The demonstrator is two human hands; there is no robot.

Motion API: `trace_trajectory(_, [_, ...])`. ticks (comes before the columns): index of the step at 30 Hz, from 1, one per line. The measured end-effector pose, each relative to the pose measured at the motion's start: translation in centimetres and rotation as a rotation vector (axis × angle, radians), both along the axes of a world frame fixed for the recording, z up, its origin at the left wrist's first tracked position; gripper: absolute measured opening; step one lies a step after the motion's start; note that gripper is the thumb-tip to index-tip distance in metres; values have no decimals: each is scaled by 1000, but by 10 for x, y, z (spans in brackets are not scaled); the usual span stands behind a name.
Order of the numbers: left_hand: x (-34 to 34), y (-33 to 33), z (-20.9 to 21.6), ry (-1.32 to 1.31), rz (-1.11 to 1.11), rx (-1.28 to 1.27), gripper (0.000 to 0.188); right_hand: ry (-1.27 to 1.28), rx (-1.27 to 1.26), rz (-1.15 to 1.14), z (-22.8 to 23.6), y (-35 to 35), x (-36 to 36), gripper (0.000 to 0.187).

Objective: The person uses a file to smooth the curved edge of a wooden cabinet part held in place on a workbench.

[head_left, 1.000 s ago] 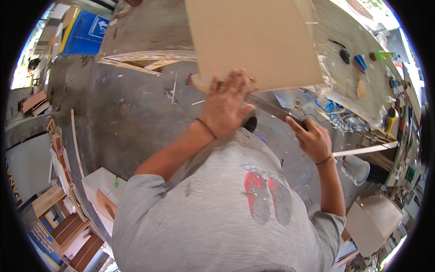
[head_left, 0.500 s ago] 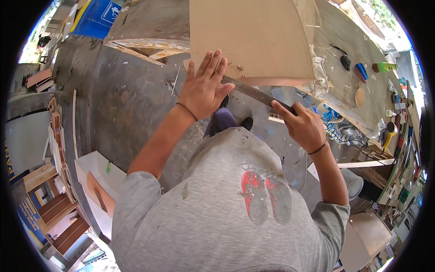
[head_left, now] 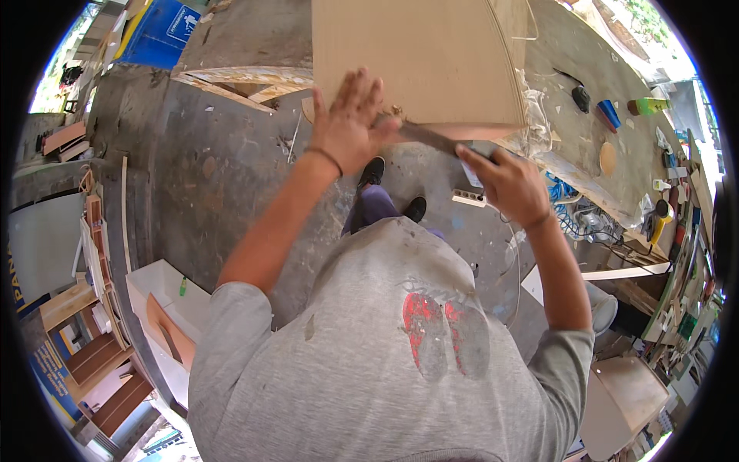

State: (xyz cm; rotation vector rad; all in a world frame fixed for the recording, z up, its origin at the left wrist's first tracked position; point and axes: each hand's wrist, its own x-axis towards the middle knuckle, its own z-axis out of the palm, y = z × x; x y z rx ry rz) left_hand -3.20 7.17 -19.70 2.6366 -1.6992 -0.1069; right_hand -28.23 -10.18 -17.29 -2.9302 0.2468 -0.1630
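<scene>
My right hand [head_left: 514, 185] is closed round the dark handle of a long, flat metal file [head_left: 431, 138]. The file lies slantwise along the near edge of a beige board [head_left: 416, 61]. At its far end is my left hand [head_left: 348, 127], slightly blurred, fingers stretched out and spread over the board's near left corner. The thumb lies by the file's tip; whether the palm presses on it is hidden. A small heap of brown shavings [head_left: 397, 110] sits on the board beside the file.
The board rests on a worn workbench [head_left: 250, 46]. On the bench's right are a blue cup [head_left: 608, 115], a green bottle [head_left: 648, 106] and a black computer mouse-like object [head_left: 583, 98]. Below lie blue cords [head_left: 566, 204] and a power strip [head_left: 468, 198]. A white box [head_left: 165, 285] stands left.
The file and my right hand have shifted slightly left along the board's edge. My left hand's fingers have blurred with motion. The view has shifted a little, and one foot shows more.
</scene>
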Motion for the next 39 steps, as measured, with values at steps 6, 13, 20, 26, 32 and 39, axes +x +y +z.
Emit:
trace_trajectory(6, [-7,8,-4,-19,-45,-36,81,-41,31,30,-4,-5,-7,59])
trace_trajectory(13, [-2,-14,1,32,-21,-21,81,-61,-3,-7,-6,-24,2,45])
trace_trajectory(20, [-15,-36,0,26,-42,2,83,-55,28,-12,-8,-34,-15,43])
trace_trajectory(26, [-29,-31,-4,-15,-85,-15,84,-66,-17,-18,-9,-27,-35,45])
trace_trajectory(32, [-12,-51,-5,24,-53,-60,86,-123,-12,-29,-9,-42,-19,44])
trace_trajectory(39, [-37,-60,-3,26,-138,-55,89,-54,29,-33,-1,-58,-40,44])
